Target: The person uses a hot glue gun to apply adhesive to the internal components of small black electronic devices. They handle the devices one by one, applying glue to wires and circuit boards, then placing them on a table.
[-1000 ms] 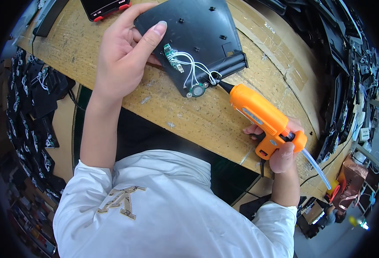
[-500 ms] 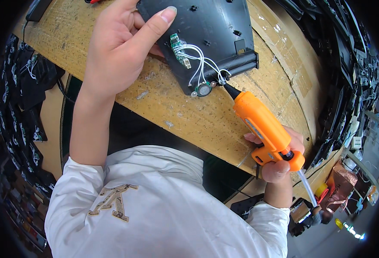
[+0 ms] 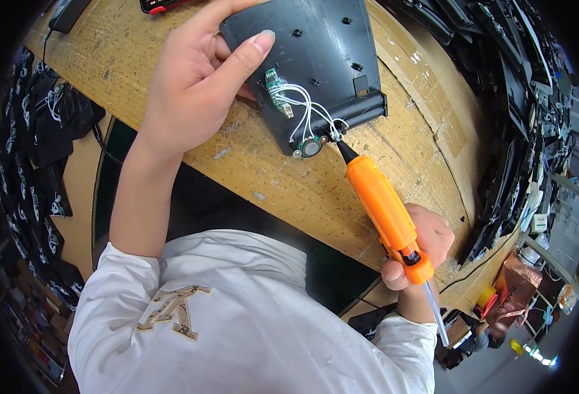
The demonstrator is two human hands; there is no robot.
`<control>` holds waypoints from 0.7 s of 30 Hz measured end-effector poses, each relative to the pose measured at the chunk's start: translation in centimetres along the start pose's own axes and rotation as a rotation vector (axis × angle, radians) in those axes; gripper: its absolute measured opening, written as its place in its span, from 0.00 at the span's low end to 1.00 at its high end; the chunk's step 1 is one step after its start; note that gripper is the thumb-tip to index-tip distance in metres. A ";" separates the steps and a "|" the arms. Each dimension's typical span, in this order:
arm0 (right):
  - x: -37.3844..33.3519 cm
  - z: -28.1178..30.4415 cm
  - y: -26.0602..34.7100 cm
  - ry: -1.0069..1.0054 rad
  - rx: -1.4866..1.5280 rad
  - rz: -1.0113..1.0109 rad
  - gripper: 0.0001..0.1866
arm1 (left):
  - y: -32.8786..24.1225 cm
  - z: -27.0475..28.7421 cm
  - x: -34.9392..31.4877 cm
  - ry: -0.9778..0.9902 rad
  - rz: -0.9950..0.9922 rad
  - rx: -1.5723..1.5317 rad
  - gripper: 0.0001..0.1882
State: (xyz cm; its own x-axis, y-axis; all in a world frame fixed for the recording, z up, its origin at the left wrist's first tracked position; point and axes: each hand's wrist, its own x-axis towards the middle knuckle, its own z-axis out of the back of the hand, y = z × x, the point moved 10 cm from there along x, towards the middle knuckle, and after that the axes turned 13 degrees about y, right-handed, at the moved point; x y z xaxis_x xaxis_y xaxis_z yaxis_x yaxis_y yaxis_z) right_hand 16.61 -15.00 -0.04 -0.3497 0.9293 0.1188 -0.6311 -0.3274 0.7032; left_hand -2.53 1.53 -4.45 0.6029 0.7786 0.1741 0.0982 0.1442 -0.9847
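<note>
My left hand (image 3: 200,85) grips the left side of a black plastic panel (image 3: 332,59), thumb on its face and fingers behind. On the panel sit a small green circuit board (image 3: 278,94), several white wires (image 3: 308,98) and a round metal-and-black disc part (image 3: 311,147) at the near edge. My right hand (image 3: 427,236) is closed round the handle of an orange hot glue gun (image 3: 384,207). Its black nozzle touches or nearly touches the panel's near edge, beside the disc and the wire ends. A clear glue stick (image 3: 436,315) sticks out of the gun's back end.
The panel is held over a worn wooden table (image 3: 237,167) with glue scraps. Stacked black panels (image 3: 509,131) line the right side; more with wires (image 3: 40,171) lie at left. A black-and-red device (image 3: 161,5) sits at the top. Another person (image 3: 476,338) is far off at lower right.
The glue gun has swung more upright, its back end moving left and down. Panel and left hand have shifted slightly toward me. More of the black-and-red device shows.
</note>
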 end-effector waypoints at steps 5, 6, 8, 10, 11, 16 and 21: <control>-0.1 -0.2 0.1 0.023 -0.057 0.006 0.34 | 0.1 0.1 0.0 -0.008 0.015 0.004 0.18; -0.2 -0.2 0.1 0.018 -0.064 0.004 0.33 | 0.1 0.0 0.0 0.002 0.017 -0.003 0.18; -0.2 -0.1 0.2 0.014 -0.074 -0.004 0.32 | 0.1 -0.2 0.1 0.023 0.025 -0.020 0.18; -0.1 0.0 0.2 0.016 -0.079 -0.014 0.32 | 0.3 -0.1 0.6 -0.025 0.035 -0.144 0.15; -0.3 0.0 -0.1 -0.009 -0.072 0.002 0.32 | 0.6 -0.2 0.6 -0.048 0.045 -0.210 0.14; -0.6 -0.2 -0.5 0.008 -0.101 -0.064 0.32 | 0.5 0.0 0.7 -0.045 -0.022 -0.143 0.14; -0.6 -0.2 -0.6 0.006 -0.104 -0.069 0.33 | 0.7 -0.1 0.8 -0.026 -0.005 -0.156 0.14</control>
State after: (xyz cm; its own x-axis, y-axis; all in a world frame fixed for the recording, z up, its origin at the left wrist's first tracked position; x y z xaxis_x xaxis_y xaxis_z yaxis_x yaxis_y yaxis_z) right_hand 17.09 -15.39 -0.68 -0.3069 0.9493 0.0679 -0.7220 -0.2787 0.6333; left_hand -1.94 2.19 -5.00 0.5816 0.7940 0.1769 0.2243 0.0525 -0.9731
